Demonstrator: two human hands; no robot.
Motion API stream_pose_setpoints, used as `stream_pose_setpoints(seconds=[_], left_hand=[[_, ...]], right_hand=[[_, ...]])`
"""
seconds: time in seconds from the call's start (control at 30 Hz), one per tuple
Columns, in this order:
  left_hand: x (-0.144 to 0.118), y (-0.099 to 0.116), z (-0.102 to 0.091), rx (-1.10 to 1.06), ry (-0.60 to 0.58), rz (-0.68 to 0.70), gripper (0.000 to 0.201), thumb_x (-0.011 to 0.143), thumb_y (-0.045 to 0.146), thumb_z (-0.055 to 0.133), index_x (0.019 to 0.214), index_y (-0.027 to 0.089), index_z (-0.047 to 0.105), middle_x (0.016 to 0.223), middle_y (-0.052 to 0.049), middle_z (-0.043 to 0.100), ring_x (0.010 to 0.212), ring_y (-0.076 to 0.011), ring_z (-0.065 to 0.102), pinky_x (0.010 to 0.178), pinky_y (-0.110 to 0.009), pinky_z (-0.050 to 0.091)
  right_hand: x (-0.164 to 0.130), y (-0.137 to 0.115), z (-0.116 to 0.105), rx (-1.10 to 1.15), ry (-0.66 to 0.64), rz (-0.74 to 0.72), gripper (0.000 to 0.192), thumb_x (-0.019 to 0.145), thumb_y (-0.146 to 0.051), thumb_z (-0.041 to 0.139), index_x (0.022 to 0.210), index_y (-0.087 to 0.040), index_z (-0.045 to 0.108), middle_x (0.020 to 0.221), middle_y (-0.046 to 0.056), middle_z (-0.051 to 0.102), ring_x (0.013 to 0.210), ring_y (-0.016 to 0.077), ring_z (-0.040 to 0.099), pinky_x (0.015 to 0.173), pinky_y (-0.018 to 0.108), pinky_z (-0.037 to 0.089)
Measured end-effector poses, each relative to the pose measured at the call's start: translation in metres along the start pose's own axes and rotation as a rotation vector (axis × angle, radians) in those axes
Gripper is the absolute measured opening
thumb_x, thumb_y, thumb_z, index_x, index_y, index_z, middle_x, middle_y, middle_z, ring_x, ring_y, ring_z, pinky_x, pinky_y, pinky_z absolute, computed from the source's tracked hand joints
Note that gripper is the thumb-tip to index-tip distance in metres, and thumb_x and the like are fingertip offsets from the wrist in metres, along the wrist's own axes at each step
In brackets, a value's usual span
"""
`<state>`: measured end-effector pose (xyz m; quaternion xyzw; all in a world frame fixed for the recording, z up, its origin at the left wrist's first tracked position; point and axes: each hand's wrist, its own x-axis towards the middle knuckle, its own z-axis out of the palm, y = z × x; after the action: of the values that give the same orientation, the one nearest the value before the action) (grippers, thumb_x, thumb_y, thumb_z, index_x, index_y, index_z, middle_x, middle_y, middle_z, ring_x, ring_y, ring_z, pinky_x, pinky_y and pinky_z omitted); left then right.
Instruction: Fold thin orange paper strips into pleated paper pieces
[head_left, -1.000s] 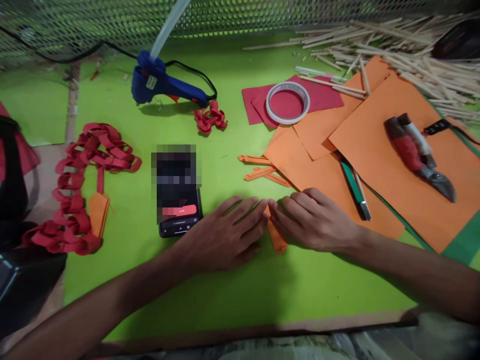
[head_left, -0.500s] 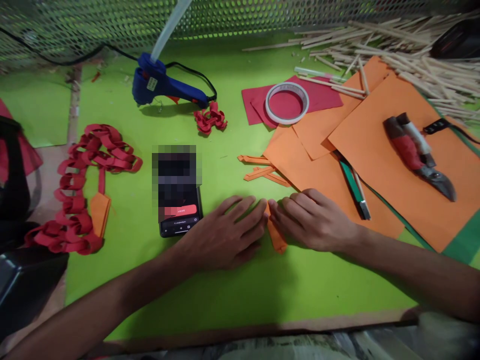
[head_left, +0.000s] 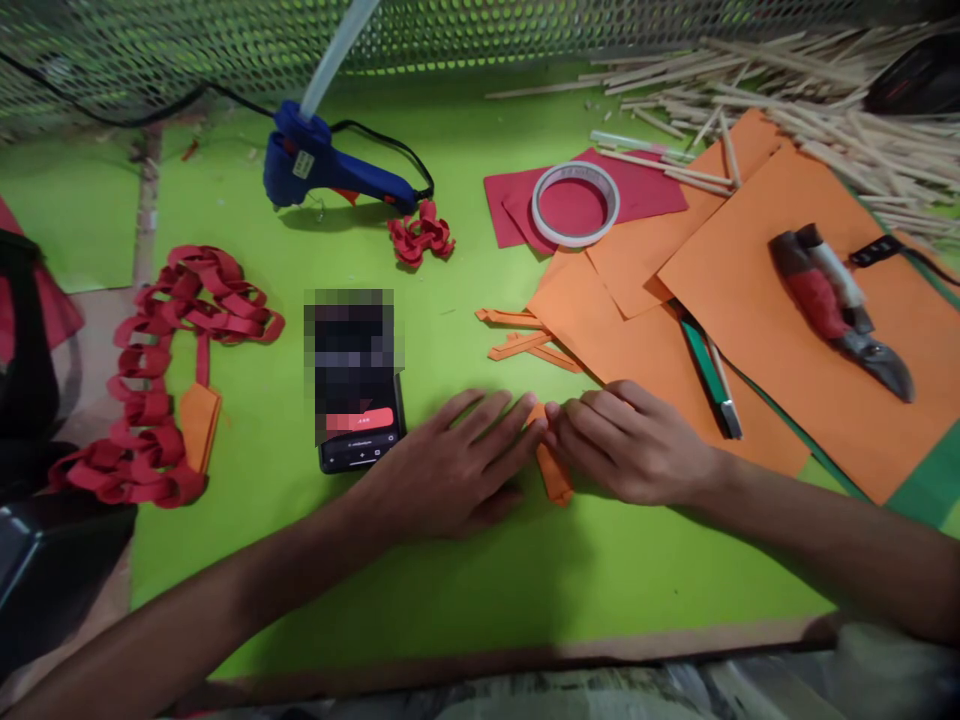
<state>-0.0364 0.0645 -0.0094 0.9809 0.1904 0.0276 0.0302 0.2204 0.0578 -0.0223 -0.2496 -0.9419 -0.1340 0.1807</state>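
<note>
A folded orange paper strip (head_left: 555, 475) lies on the green tabletop between my hands, its upper part partly covered by fingers. My left hand (head_left: 465, 460) rests palm down with fingers stretched out, the fingertips pressing the strip's upper end. From the other side, my right hand (head_left: 626, 445) has its fingers curled, with thumb and fingertips pinching the strip's edge. Just beyond the hands lie several narrow folded orange paper pieces (head_left: 517, 345). A phone (head_left: 361, 440) with a partly blurred screen lies beside my left hand.
A red paper chain (head_left: 150, 405) lies at left, with a folded orange piece (head_left: 199, 425) against it. Behind are a blue glue gun (head_left: 330, 165) and a tape roll (head_left: 541, 205). Orange sheets (head_left: 787, 260) at right carry pliers (head_left: 832, 310) and a green cutter (head_left: 706, 370). Wooden sticks (head_left: 825, 100) pile up beyond.
My left fingertips have shifted slightly right across the strip, and my right fingertips have moved slightly right, showing more orange at its top. Other things stay put.
</note>
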Motion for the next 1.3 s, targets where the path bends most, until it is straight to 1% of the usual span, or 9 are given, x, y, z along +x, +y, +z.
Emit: stream_pose_setpoints(seconds=[0.17,0.3,0.37,0.43,0.53,0.77,0.9,1.1,1.3], left_hand=[[0.000,-0.002,0.001,-0.015,-0.015,-0.001,0.058,0.102,0.044,0.047,0.145,0.005,0.048,0.153,-0.018,0.049,0.132,-0.0351,0.050,0.112,-0.050,0.039],[-0.001,-0.003,0.001,-0.045,0.018,0.008,0.056,0.102,0.045,0.048,0.142,0.005,0.051,0.152,-0.019,0.049,0.132,-0.0351,0.052,0.111,-0.050,0.041],[-0.001,-0.001,0.001,-0.057,0.094,-0.034,0.052,0.101,0.043,0.052,0.136,0.005,0.057,0.147,-0.020,0.054,0.130,-0.0335,0.055,0.108,-0.048,0.044],[0.001,0.003,0.002,-0.046,0.198,-0.136,0.047,0.099,0.041,0.057,0.127,0.005,0.062,0.137,-0.020,0.062,0.123,-0.0311,0.060,0.103,-0.044,0.049],[0.004,0.011,0.004,-0.019,0.291,-0.271,0.042,0.095,0.040,0.064,0.120,0.007,0.066,0.122,-0.015,0.071,0.110,-0.0283,0.066,0.095,-0.040,0.053],[0.010,0.018,0.008,-0.078,0.320,-0.335,0.035,0.092,0.037,0.069,0.118,0.012,0.067,0.121,-0.010,0.072,0.109,-0.0263,0.066,0.093,-0.041,0.054],[0.012,0.015,0.009,-0.231,0.334,-0.404,0.026,0.095,0.033,0.067,0.114,0.016,0.068,0.121,-0.009,0.070,0.110,-0.0246,0.064,0.096,-0.042,0.053],[0.018,0.010,0.005,-0.442,0.271,-0.550,0.016,0.096,0.030,0.065,0.106,0.019,0.070,0.111,-0.006,0.066,0.104,-0.0220,0.060,0.092,-0.042,0.052],[0.023,0.006,0.010,-0.410,0.286,-0.556,0.012,0.097,0.030,0.063,0.096,0.020,0.070,0.100,-0.004,0.065,0.096,-0.0197,0.060,0.086,-0.039,0.051]], right_hand=[[0.002,0.000,0.001,0.022,0.065,0.059,0.010,0.089,-0.020,0.071,0.095,-0.012,0.069,0.072,0.000,0.059,0.072,0.0148,0.050,0.061,0.034,0.036],[0.003,0.000,0.002,0.048,0.058,0.066,0.011,0.090,-0.021,0.070,0.097,-0.012,0.070,0.074,0.001,0.061,0.074,0.0152,0.051,0.062,0.034,0.037],[0.003,0.000,0.001,0.068,0.054,0.061,0.007,0.090,-0.019,0.069,0.092,-0.012,0.069,0.076,0.002,0.061,0.076,0.0153,0.053,0.063,0.034,0.037],[0.003,0.000,0.001,0.080,0.050,0.057,0.007,0.090,-0.019,0.068,0.090,-0.012,0.069,0.078,0.002,0.062,0.078,0.0154,0.053,0.063,0.034,0.037],[0.002,-0.001,0.002,0.088,0.046,0.056,0.008,0.090,-0.020,0.070,0.087,-0.013,0.069,0.080,0.003,0.063,0.076,0.0151,0.052,0.063,0.035,0.036],[-0.003,-0.002,0.004,0.117,0.034,0.011,0.009,0.090,-0.022,0.070,0.091,-0.013,0.070,0.086,0.005,0.065,0.079,0.0157,0.054,0.065,0.035,0.038],[-0.002,-0.001,0.005,0.191,0.059,0.019,0.009,0.091,-0.022,0.069,0.090,-0.012,0.068,0.087,0.005,0.065,0.079,0.0151,0.055,0.065,0.034,0.039],[0.001,0.000,0.005,0.245,0.066,0.077,0.011,0.093,-0.026,0.067,0.092,-0.015,0.068,0.078,0.001,0.063,0.076,0.0144,0.054,0.063,0.033,0.038],[0.002,0.002,0.005,0.270,0.057,0.069,0.010,0.094,-0.026,0.064,0.094,-0.017,0.068,0.075,0.000,0.062,0.076,0.0143,0.054,0.064,0.033,0.038]])
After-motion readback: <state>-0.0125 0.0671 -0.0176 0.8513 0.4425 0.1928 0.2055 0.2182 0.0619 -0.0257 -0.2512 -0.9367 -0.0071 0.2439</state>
